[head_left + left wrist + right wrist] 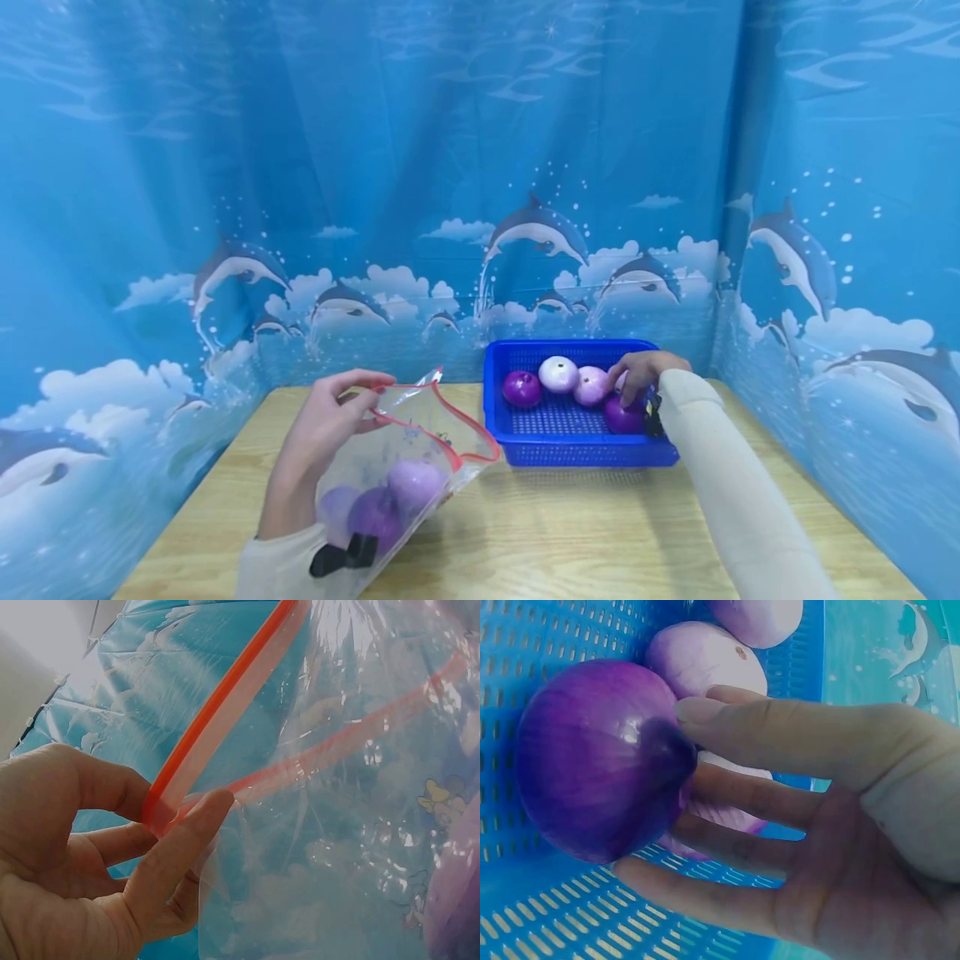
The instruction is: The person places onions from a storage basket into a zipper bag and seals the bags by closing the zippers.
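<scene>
My left hand pinches the red-edged top corner of a clear zip bag between thumb and fingers. The bag's mouth gapes toward the right, and several onions, pale and purple, lie at its bottom. At the right end of a blue basket, my right hand reaches down to a dark purple onion. Its thumb and fairly straight fingers lie at the onion's pointed end, some fingertips hidden behind it. A pale onion sits close beyond the thumb.
Further left in the basket are a white onion and another purple onion. The basket stands near the back of a light wooden table. A blue dolphin-print curtain encloses the back and sides.
</scene>
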Available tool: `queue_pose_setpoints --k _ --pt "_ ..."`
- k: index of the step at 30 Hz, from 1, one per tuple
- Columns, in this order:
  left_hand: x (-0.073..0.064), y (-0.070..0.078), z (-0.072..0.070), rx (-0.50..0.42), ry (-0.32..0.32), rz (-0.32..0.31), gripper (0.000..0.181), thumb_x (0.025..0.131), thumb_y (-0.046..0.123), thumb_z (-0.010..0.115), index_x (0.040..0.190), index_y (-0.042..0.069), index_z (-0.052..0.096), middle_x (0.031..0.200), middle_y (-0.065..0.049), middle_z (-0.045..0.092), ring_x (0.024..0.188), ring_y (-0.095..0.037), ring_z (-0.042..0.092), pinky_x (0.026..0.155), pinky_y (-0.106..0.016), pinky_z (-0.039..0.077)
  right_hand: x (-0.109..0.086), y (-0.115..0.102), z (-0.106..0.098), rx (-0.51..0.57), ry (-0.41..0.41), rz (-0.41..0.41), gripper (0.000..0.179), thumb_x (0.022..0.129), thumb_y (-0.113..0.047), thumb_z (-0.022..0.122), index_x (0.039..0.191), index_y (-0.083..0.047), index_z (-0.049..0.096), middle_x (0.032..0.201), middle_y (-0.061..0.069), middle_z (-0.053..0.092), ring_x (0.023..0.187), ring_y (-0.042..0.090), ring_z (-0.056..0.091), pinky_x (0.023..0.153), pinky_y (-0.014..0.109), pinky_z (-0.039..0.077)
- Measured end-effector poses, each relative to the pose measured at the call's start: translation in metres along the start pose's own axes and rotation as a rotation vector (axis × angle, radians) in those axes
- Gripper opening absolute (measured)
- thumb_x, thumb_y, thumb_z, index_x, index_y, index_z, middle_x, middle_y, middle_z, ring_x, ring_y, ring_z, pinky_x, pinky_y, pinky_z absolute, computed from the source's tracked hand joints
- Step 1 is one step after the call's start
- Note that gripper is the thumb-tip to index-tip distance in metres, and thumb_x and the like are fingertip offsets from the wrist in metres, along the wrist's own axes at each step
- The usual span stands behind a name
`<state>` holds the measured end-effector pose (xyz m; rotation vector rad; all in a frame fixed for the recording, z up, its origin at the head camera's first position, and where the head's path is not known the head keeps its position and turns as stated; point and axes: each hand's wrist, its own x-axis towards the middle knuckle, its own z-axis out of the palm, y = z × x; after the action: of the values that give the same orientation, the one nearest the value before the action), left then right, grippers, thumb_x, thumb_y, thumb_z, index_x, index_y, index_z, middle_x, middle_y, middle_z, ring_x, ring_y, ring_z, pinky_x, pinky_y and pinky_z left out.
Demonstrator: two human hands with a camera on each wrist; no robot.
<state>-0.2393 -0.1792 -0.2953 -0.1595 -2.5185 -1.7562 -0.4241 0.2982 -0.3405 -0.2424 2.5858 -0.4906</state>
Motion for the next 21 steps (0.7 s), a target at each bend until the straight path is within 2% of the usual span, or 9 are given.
queue_pose_setpoints --k 7,10,12,18,21 --pt "0.0 0.0 0.0 0.001 0.001 0.0 0.034 0.104 0.006 0.05 0.135 0.002 0.064 0.147 -0.018 0.054 0.103 -0.025 0.063 0.093 -0.038 0.064 -0.001 -0.001 0.005 0.018 0.012 0.03 0.055 0.08 -0.017 0.082 0.134 -0.018 0.067 0.127 0.011 0.066 0.115 0.027 0.062 0.096 0.044 0.057" --pt "0.0 0.0 0.0 0.007 0.001 0.006 0.034 0.104 0.007 0.05 0.135 0.002 0.064 0.146 -0.018 0.054 0.1 -0.023 0.063 0.093 -0.038 0.064 -0.001 -0.002 0.006 0.017 0.011 0.019 0.055 0.081 -0.015 0.08 0.134 -0.017 0.067 0.129 0.012 0.066 0.117 0.028 0.061 0.097 0.044 0.056" --pt "0.001 0.0 0.0 0.013 0.0 0.007 0.034 0.104 0.007 0.051 0.134 0.002 0.065 0.146 -0.018 0.054 0.099 -0.023 0.063 0.092 -0.037 0.064 0.0 -0.002 0.007 0.026 0.01 0.024 0.054 0.081 -0.015 0.08 0.134 -0.018 0.068 0.131 0.013 0.065 0.119 0.029 0.059 0.096 0.043 0.057" --pt "0.002 0.0 -0.001 0.01 -0.005 0.002 0.034 0.104 0.007 0.05 0.134 0.002 0.065 0.145 -0.017 0.055 0.099 -0.022 0.063 0.092 -0.037 0.064 0.006 -0.001 0.011 0.147 0.017 0.09 0.053 0.08 -0.014 0.083 0.13 -0.018 0.069 0.132 0.012 0.063 0.115 0.03 0.057 0.085 0.039 0.06" --pt "0.001 0.0 0.0 0.006 -0.005 0.001 0.034 0.104 0.007 0.05 0.134 0.002 0.064 0.145 -0.018 0.055 0.097 -0.021 0.063 0.093 -0.038 0.064 0.009 0.0 0.011 0.159 0.008 0.087 0.051 0.08 -0.014 0.083 0.129 -0.019 0.07 0.129 0.011 0.065 0.112 0.028 0.058 0.082 0.038 0.06"
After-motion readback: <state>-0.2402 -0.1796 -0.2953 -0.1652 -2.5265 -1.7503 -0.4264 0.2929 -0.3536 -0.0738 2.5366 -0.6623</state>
